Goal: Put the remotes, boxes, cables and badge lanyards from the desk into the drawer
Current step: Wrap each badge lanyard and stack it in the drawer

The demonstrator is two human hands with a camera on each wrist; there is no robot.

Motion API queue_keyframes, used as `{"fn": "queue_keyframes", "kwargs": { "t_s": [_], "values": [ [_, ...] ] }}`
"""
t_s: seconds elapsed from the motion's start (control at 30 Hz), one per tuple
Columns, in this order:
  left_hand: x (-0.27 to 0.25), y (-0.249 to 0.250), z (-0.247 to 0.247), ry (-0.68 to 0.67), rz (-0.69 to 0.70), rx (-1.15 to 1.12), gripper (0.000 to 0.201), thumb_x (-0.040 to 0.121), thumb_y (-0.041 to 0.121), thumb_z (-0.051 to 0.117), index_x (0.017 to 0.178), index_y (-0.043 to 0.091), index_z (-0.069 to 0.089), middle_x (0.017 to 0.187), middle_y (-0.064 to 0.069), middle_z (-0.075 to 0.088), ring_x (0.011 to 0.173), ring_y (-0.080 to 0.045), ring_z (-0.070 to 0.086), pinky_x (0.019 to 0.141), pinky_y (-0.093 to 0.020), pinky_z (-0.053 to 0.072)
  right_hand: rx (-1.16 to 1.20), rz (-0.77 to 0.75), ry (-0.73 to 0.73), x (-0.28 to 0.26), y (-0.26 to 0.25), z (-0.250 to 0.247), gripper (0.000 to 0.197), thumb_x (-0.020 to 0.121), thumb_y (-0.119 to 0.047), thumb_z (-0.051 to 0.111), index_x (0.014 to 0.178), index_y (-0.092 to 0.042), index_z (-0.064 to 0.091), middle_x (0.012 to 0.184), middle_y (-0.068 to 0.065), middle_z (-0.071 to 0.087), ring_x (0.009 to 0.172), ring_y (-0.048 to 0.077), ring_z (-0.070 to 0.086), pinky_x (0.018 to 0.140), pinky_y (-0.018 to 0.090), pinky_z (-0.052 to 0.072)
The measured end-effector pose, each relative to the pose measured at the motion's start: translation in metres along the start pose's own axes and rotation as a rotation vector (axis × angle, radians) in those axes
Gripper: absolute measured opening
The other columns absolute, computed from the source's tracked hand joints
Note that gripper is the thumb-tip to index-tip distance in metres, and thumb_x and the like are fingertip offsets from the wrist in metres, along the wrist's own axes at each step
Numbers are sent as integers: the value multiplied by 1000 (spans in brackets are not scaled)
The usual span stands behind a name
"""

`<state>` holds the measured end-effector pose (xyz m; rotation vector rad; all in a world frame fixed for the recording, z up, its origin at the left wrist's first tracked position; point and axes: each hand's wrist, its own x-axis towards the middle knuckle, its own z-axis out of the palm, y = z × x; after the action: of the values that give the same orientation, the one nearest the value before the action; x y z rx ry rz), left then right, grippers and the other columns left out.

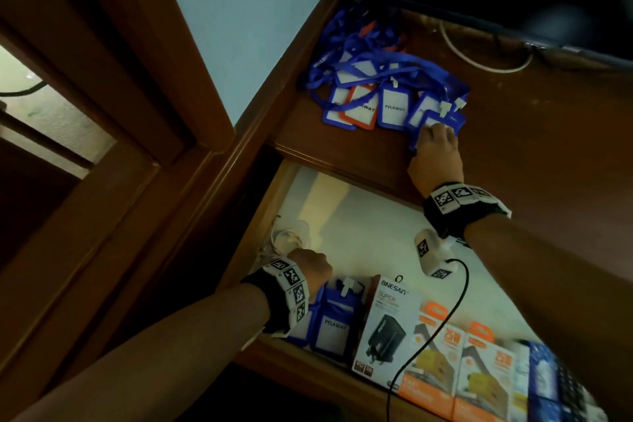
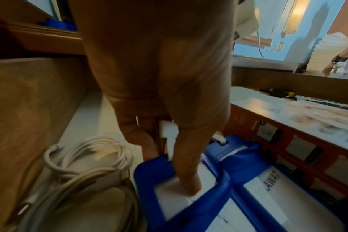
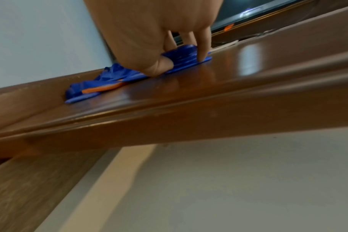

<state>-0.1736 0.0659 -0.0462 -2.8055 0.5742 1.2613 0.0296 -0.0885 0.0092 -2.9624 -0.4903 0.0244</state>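
Lanyards (image 1: 376, 79) are still being cleared from the wooden surface (image 1: 531, 134): a tangle of flat blue ribbon and rigid blue and orange card holders is lying near the wall, and its nearest holder is being pinched by the right hand (image 1: 436, 151), thumb and fingers curled onto the thin plastic edge, likely so it can be dragged toward the open drawer (image 1: 274, 195) below. There, a blue badge holder (image 2: 189, 188) is being pressed flat by the straightened fingers of the left hand (image 1: 310, 267), beside a coiled white cable (image 2: 89, 158) and glossy cardboard charger boxes (image 1: 435, 363), probably to keep the stack compact.
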Motion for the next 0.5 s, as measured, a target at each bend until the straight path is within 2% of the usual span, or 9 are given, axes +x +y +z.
{"fn": "queue_keyframes", "kwargs": {
  "t_s": [0.07,0.17,0.27,0.33,0.4,0.43,0.5],
  "values": [
    [0,1,1,21,3,-20,25,80,8,69,102,1,58,106,-17,60,92,-33,61,68,-36,44,109,7,34,-9,10,-7,47,79,6,51,126,7,48,132,24,44,123,42,40,98,49,43],
    [-1,-1,8,103,12,-75,31,78,6,68,105,5,51,107,-16,56,94,-34,57,68,-36,38,354,113,155,-24,29,-22,44,81,9,48,125,5,54,129,23,49,114,41,50,92,41,43],
    [1,-1,15,186,-38,-201,41,76,8,68,112,12,50,112,-10,52,101,-30,53,69,-35,40,547,215,294,-50,45,-32,42,87,6,46,127,-1,58,127,20,57,115,33,54,89,23,39],
    [4,1,12,223,-130,-361,52,74,15,72,120,18,48,119,-3,46,107,-25,50,78,-36,45,719,285,372,-78,52,-34,41,90,2,48,129,-6,58,129,14,59,119,24,55,89,16,37],
    [8,5,6,348,-245,-583,55,73,25,74,122,22,49,122,0,42,112,-21,47,91,-38,45,892,352,454,-109,53,-34,43,89,-1,49,130,-9,59,129,8,61,119,18,55,92,18,45],
    [10,9,1,443,-290,-689,51,74,26,72,121,22,51,122,-1,43,114,-21,47,96,-38,44,953,376,503,-125,52,-34,45,85,-2,48,129,-10,60,127,7,62,119,16,56,96,23,47],
    [11,19,-12,621,-335,-882,40,78,25,71,115,20,57,119,-2,49,110,-20,53,95,-34,45,1030,405,581,-152,52,-32,50,79,-5,46,126,-11,61,125,6,63,117,19,58,101,33,45]
  ]
}}
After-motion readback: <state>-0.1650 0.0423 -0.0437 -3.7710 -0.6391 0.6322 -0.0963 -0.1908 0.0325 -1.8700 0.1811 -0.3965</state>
